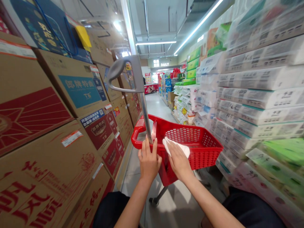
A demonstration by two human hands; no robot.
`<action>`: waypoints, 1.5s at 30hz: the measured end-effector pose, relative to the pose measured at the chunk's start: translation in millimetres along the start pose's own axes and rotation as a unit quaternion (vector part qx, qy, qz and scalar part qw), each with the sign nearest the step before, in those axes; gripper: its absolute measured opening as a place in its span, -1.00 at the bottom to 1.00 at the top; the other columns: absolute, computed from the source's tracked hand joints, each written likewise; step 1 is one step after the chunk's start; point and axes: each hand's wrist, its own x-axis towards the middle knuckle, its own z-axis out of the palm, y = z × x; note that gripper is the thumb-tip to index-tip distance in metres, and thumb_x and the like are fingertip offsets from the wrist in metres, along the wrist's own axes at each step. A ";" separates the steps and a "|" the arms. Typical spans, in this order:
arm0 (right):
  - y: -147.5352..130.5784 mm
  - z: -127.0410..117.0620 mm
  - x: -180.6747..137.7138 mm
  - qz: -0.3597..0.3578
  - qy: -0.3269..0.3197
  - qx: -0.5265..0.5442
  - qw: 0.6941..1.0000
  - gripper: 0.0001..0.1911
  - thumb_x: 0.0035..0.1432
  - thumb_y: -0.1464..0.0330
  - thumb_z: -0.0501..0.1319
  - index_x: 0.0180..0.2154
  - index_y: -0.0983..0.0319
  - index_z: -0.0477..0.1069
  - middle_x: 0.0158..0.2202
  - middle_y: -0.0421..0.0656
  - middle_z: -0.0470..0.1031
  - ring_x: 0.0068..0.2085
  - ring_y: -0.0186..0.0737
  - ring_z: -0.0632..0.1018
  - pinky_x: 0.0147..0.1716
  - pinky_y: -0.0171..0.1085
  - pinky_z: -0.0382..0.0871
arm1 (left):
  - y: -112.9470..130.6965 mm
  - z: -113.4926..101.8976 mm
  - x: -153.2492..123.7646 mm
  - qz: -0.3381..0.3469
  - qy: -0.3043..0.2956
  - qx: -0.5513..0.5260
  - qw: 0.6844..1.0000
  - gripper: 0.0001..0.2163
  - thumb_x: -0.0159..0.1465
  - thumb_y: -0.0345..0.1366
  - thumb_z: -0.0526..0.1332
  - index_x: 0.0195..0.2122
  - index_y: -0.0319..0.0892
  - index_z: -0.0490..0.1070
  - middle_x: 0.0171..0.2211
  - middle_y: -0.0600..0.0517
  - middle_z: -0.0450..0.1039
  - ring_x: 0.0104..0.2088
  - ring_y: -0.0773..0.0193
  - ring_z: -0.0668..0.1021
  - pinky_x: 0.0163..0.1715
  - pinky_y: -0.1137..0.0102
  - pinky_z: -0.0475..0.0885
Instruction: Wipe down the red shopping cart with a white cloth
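Observation:
A red plastic shopping cart basket (pixel 201 155) with perforated walls stands in front of me, on a grey frame with wheels. My left hand (pixel 149 160) is on its near rim, fingers over the edge at the foot of a metal pole (pixel 145 117). My right hand (pixel 177 158) presses a folded white cloth (pixel 184 148) against the near side of the basket, fingers laid along it. Part of the cloth is hidden under the hand. A grey plastic loop handle (pixel 137 74) is fixed on the pole above the basket.
Stacked cardboard cartons (pixel 78 90) line the left side close by. On the right rise piles of wrapped tissue packs (pixel 251 104), blurred near the edge. A tiled aisle floor (pixel 153 101) runs ahead between them. My dark-clothed knees (pixel 111 209) flank the cart.

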 end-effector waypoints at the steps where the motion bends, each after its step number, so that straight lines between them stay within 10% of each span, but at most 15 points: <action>1: 0.1 -1.0 0.5 -0.005 -0.004 -0.003 1.000 -0.27 0.29 0.52 -0.07 0.43 0.14 -0.18 0.43 -0.12 0.01 0.39 -0.17 0.13 0.35 0.03 0.07 | -3.3 -0.2 -0.1 0.003 -0.004 0.003 1.000 -0.32 0.16 -0.38 0.23 0.35 -0.13 0.19 0.38 -0.26 0.06 0.33 -0.13 0.24 0.20 -0.01 0.16; 11: 80.1 -11.5 -46.9 0.040 -0.018 -0.106 0.993 -0.30 0.31 0.52 -0.04 0.42 0.10 -0.11 0.41 -0.14 0.08 0.36 -0.14 0.22 0.35 0.11 -0.01 | -17.6 9.0 -5.4 0.017 0.016 0.006 1.000 -0.30 0.18 -0.40 0.20 0.38 -0.24 0.12 0.40 -0.28 -0.07 0.37 -0.15 0.16 0.33 -0.11 -0.06; 24: 29.7 20.0 -23.8 -0.001 -0.008 -0.051 0.999 -0.32 0.34 0.50 -0.08 0.43 0.24 -0.18 0.43 -0.06 0.00 0.40 -0.11 0.11 0.36 0.04 0.04 | 26.3 72.1 -17.4 0.155 -0.040 -0.067 0.985 -0.33 0.20 -0.43 0.11 0.37 -0.37 0.07 0.39 -0.17 0.06 0.41 0.04 0.07 0.40 0.07 0.00; 36: 126.6 -9.6 -71.8 0.072 -0.012 -0.124 0.990 -0.37 0.36 0.42 -0.05 0.41 0.08 -0.05 0.31 -0.10 0.29 0.23 -0.05 0.38 0.28 0.11 0.16 | -1.5 65.2 -12.4 0.140 -0.062 -0.087 0.984 -0.30 0.15 -0.48 0.17 0.37 -0.23 0.11 0.41 -0.12 0.01 0.41 0.03 0.07 0.41 0.04 -0.02; 45: 55.1 18.3 -39.8 0.033 0.002 -0.062 0.998 -0.32 0.34 0.50 -0.10 0.43 0.19 -0.20 0.42 -0.04 0.05 0.38 -0.04 0.16 0.32 0.09 0.13 | 8.4 67.1 -12.8 0.127 -0.069 -0.120 0.982 -0.29 0.07 -0.41 0.32 0.29 -0.12 0.25 0.40 -0.17 0.02 0.40 -0.14 0.05 0.38 -0.13 -0.05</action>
